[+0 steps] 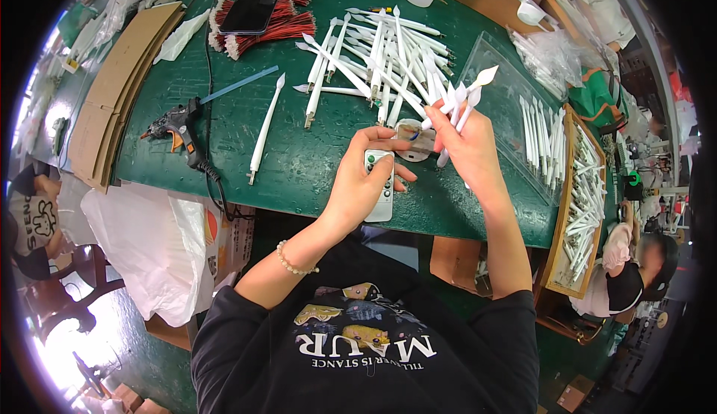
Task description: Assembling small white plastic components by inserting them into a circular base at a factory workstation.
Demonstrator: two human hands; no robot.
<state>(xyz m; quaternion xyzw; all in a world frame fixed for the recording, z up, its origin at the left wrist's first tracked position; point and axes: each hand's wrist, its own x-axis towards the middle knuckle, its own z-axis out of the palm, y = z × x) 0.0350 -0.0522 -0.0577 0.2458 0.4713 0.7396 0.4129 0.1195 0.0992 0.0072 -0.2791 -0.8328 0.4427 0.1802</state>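
Right hand grips white flame-tipped sticks, heads jutting above it; left hand over white remote, grip unclear.

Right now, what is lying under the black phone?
Red wires in bundles lie under the black phone, showing at its left and right. Whatever its body covers cannot be seen.

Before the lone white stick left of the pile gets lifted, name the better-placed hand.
Probably the left hand: it is nearer the lone white stick, though over the remote; the right hand already holds several sticks.
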